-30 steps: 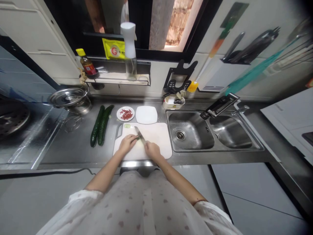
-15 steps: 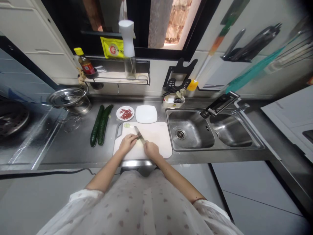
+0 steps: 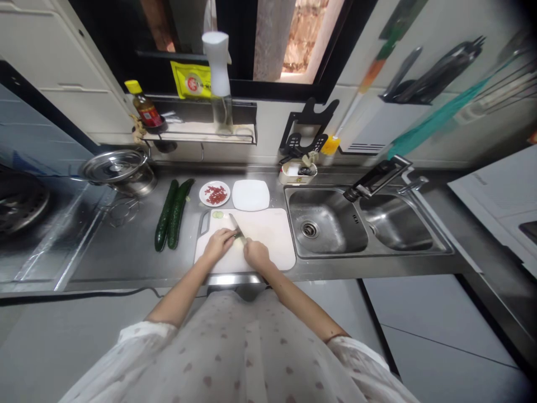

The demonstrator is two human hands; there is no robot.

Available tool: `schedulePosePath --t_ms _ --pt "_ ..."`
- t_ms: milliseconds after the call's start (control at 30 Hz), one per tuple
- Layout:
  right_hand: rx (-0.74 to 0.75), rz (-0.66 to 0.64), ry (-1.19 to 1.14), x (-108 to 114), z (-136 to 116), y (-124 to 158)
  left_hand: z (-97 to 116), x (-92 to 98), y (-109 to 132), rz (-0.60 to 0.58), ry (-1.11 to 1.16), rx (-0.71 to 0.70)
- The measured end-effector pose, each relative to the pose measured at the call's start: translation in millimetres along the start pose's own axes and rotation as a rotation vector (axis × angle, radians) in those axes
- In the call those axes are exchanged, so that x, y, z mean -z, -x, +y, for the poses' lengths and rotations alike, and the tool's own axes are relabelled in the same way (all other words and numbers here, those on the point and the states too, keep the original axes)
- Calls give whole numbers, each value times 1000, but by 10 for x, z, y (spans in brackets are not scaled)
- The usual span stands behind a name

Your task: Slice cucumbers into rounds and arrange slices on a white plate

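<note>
My right hand [image 3: 257, 253] is closed round the handle of a kitchen knife [image 3: 235, 225], whose blade points up and left over the white cutting board [image 3: 271, 240]. My left hand [image 3: 219, 244] presses on a small dark green cucumber piece [image 3: 236, 233] beside the blade; the fingers cover most of it. Some pale cut bits lie under the blade. At the board's upper left rest thin cucumber slices [image 3: 217, 214]. Two whole cucumbers [image 3: 173, 215] lie side by side on the counter to the left.
Behind the board stand a plate of chopped red pieces [image 3: 216, 194] and a white square plate [image 3: 250, 195]. A double sink [image 3: 329, 224] is to the right. A lidded steel pot [image 3: 119, 170] sits at the left, under a wall shelf [image 3: 201, 133] with bottles.
My right hand and the knife have shifted slightly left and up. My left hand stays on the cucumber piece, almost unmoved.
</note>
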State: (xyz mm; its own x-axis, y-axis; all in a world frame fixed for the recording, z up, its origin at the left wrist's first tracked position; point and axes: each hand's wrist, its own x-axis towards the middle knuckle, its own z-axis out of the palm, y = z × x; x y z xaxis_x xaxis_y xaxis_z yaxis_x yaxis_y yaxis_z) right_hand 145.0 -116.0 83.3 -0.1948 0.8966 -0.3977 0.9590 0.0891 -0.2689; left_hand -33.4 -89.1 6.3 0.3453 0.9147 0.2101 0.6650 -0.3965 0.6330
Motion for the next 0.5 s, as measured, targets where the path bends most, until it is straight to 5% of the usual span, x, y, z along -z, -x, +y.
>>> schedulePosePath --t_ms 500 --pt "-11 -41 22 -3 40 133 -40 -22 -9 8 22 1"
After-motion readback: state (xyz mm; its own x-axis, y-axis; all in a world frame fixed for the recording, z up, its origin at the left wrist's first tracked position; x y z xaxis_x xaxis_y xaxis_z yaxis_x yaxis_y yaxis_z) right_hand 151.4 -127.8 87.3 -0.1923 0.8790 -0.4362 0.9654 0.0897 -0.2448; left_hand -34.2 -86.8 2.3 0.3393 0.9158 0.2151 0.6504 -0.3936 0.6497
